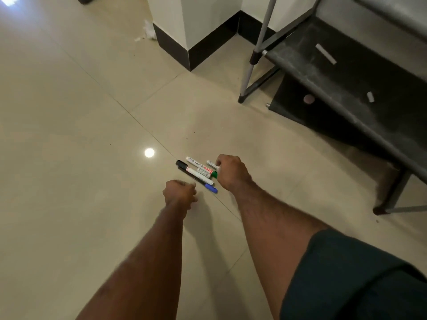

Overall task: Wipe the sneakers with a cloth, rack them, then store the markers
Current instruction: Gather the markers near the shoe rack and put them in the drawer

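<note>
Glossy tile floor (69,112): markers (198,170) bunched mid-floor, near the rack (335,72).
Right hand (231,173) pinches one marker's end; left hand (179,192) curls emptily beside. Light, stiff, likely rolling barrels; best gripped mid-barrel.

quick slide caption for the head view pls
Right hand reaches onto a cluster of markers on the tiled floor; left hand hovers curled beside them.

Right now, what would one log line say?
stage: storing markers | right hand: on markers | left hand: curled, empty | floor
</note>
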`<state>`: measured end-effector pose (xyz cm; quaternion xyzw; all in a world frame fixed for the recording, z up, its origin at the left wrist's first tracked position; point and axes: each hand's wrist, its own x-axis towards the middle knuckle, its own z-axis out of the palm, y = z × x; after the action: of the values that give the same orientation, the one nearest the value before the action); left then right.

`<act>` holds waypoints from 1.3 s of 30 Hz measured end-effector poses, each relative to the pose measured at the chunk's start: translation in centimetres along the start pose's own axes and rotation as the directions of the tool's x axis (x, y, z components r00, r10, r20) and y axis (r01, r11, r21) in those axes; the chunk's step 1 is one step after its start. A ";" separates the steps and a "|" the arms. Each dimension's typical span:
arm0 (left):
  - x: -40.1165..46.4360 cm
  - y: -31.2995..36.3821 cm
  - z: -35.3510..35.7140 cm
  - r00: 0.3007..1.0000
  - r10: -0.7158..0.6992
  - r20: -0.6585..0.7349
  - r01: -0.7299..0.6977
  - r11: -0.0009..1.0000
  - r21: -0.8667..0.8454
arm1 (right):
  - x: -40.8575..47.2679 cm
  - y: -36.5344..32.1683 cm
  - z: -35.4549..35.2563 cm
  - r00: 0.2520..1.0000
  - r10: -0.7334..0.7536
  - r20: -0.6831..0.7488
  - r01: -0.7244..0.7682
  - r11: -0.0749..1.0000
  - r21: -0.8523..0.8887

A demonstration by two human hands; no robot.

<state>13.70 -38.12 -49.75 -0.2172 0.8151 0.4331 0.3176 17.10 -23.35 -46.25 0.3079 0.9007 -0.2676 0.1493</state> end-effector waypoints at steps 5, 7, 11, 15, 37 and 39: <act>1.1 -2.0 1.7 1.000 -0.021 -0.010 0.021 1.000 0.016 | 2.1 0.1 2.0 0.987 -0.115 0.113 0.127 0.986 -0.105; 1.5 -2.5 2.1 1.000 -0.018 -0.020 0.019 0.999 0.028 | 2.5 0.2 2.4 0.982 -0.148 0.117 0.167 0.970 -0.175; 1.9 -2.7 3.1 1.000 0.008 -0.028 -0.006 0.998 0.058 | 2.9 0.3 2.8 0.974 -0.222 0.046 0.226 0.942 -0.246; 1.2 -2.2 4.1 0.998 0.033 -0.048 -0.025 0.987 0.160 | 3.1 0.6 3.4 0.981 -0.192 0.007 0.188 0.958 -0.215; 2.1 -0.9 3.6 0.977 0.124 -0.175 -0.113 0.991 0.070 | 3.0 -1.5 4.4 0.929 -0.357 0.099 0.370 0.882 -0.292; 2.2 -0.7 3.6 0.976 0.106 -0.189 -0.094 0.993 0.071 | 2.9 -1.8 4.2 0.933 -0.343 0.111 0.360 0.877 -0.318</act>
<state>13.77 -35.67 -53.28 -0.2067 0.8649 0.4001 0.2217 14.20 -25.58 -50.18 0.1028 0.9696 -0.1418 0.1709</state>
